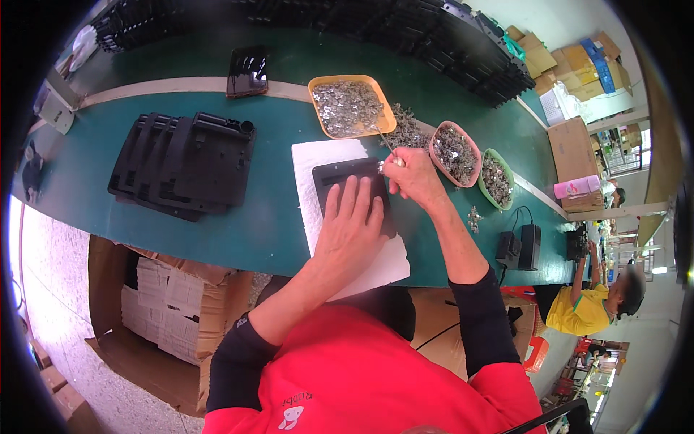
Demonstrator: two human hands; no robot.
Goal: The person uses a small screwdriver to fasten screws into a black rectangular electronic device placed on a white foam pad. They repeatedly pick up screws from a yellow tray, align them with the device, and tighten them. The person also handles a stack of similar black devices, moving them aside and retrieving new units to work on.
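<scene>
Head view: the black cover [380, 190] lies on white foam [306, 184] — light, stiff, slick, I'd guess; best held by its edges. Left hand [350, 230] rests flat, unclenched, on it; right hand [418, 177] pinches something small.

A bare lane of worktop [275, 192] ran between the stacked black panels [191, 166] and the white pad [311, 195]. Beyond and right of the pad, the orange tray [390, 119], a heap of metal parts [406, 132], the pink bowl [432, 150] and the green bowl [488, 193] formed a close row of obstacles. The right forearm [454, 235] cut across the space right of the pad.
</scene>
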